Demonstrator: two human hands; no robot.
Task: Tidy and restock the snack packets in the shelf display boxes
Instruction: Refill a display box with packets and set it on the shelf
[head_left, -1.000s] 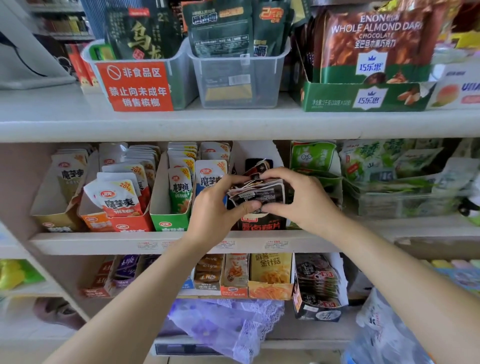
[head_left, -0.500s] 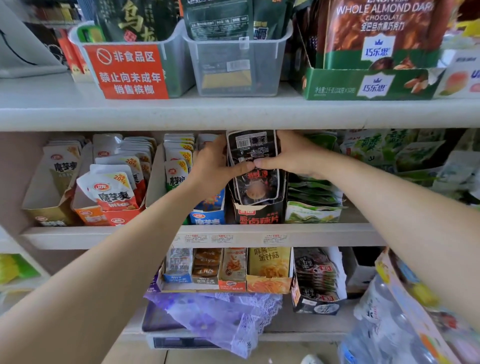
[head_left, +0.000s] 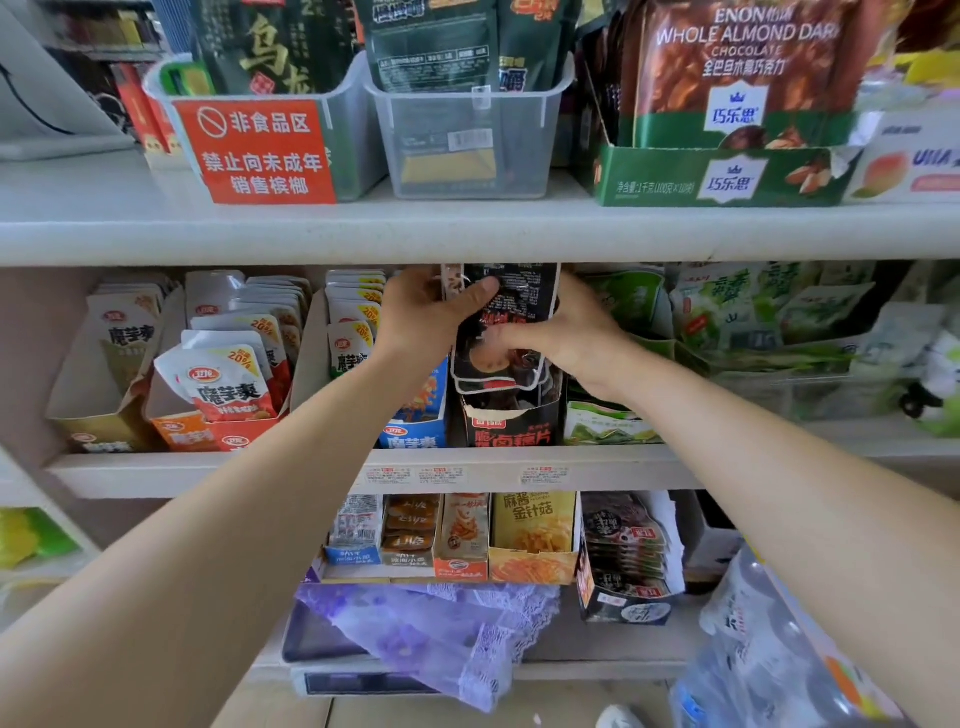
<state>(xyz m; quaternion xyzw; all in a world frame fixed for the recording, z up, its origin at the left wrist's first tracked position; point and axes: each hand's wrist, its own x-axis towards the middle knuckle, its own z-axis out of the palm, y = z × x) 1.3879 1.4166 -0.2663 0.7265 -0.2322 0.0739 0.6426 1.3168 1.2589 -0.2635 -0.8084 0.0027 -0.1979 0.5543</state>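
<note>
A stack of black snack packets (head_left: 519, 306) stands upright over the black display box (head_left: 511, 428) on the middle shelf, its top just under the shelf above. My left hand (head_left: 423, 312) grips the stack's left side with the thumb across the front. My right hand (head_left: 566, 340) holds the right side, fingers curled over the front. The lower ends of the packets reach down into the box.
Left of the black box stand a blue box (head_left: 415, 434), a green box and orange boxes (head_left: 208, 434) of white packets. Green packets (head_left: 608, 428) lie to the right. Clear bins and a chocolate box (head_left: 727, 176) sit on the shelf above, more boxes (head_left: 532, 561) below.
Both hands lifted the black packets from a flat bundle at the box front and turned them upright. They now hold them tall over the box, with the left thumb higher on the front.
</note>
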